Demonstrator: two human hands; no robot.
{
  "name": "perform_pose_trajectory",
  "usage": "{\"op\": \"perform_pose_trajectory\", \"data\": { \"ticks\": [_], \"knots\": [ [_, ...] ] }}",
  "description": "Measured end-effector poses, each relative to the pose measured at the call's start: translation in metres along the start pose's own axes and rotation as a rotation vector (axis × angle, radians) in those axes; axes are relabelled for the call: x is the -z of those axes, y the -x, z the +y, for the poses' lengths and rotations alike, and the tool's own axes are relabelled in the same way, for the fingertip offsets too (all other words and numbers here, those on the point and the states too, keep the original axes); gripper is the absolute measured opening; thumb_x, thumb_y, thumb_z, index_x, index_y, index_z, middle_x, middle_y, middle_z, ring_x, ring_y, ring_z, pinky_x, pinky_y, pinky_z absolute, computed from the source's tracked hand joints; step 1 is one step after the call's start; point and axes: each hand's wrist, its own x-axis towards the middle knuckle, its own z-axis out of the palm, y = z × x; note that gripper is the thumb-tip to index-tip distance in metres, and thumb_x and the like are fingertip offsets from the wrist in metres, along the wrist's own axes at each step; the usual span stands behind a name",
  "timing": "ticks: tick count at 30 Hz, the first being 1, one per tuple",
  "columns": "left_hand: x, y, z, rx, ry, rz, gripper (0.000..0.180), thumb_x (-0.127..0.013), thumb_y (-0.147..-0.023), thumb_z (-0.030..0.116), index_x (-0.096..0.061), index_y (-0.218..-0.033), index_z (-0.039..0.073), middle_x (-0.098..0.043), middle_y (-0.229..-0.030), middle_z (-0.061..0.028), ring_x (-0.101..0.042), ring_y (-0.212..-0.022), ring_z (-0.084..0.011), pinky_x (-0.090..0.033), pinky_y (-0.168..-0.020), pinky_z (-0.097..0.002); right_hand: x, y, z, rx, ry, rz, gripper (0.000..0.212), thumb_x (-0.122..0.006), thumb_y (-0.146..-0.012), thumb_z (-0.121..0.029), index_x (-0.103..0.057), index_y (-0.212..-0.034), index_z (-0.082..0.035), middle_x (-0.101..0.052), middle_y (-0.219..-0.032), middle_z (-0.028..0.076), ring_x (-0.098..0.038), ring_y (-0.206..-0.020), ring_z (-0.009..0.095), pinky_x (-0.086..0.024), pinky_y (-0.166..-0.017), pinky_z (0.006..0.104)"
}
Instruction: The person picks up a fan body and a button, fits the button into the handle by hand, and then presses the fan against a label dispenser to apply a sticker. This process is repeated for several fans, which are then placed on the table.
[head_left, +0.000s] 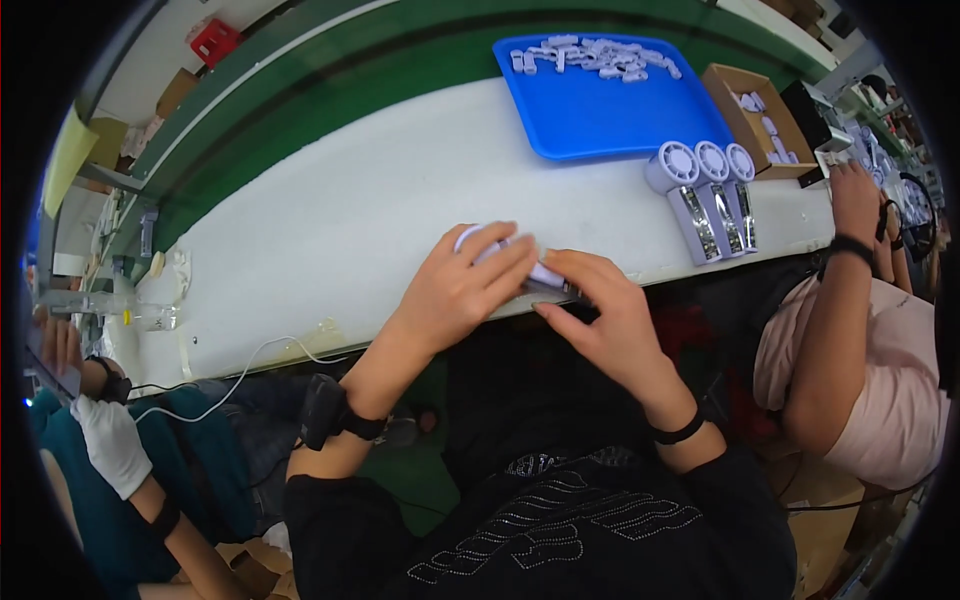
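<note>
Assembly step in hand, judged: one small lilac fan (500,250) is held at the near table (330,220) edge, frame centre. Left hand (462,285) is wrapped over its round head; right hand (600,310) pinches the handle end, fingers narrow. Three finished fans (712,195) lie at 2 o'clock, blue tray (610,115) of parts at 1 o'clock. Next move likely calls for a steady grip and alignment.

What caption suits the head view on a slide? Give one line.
Both hands, left hand and right hand, hold a small white fan at the white table's edge, three finished fans beside a blue tray.
</note>
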Motion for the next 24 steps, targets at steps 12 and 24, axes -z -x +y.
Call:
{"op": "perform_pose_trajectory", "data": {
  "ticks": [12,24],
  "knots": [
    [0.021,0.044,0.062,0.916,1.525,0.343,0.044,-0.087,-0.087,0.015,-0.074,-0.124,-0.005,-0.073,-0.131,-0.0225,-0.069,-0.127,-0.0288,-0.056,-0.105,-0.0411,0.015,-0.009,-0.049,-0.600,-0.769,-0.343,0.047,-0.092,-0.088,-0.011,-0.070,-0.124,0.009,-0.077,-0.100,0.007,-0.071,-0.084,0.007,-0.056,-0.073,0.0231],
    [0.007,0.044,0.073,0.830,1.626,0.411,0.054,-0.081,-0.081,0.020,-0.070,-0.125,-0.009,-0.071,-0.130,-0.0272,-0.068,-0.126,-0.0349,-0.053,-0.113,-0.0509,-0.006,0.002,-0.056,-0.468,-0.684,-0.426,0.035,-0.094,-0.083,-0.023,-0.077,-0.096,0.005,-0.071,-0.071,0.007,-0.065,-0.063,0.009,-0.049,-0.058,0.0254]
  ]
}}
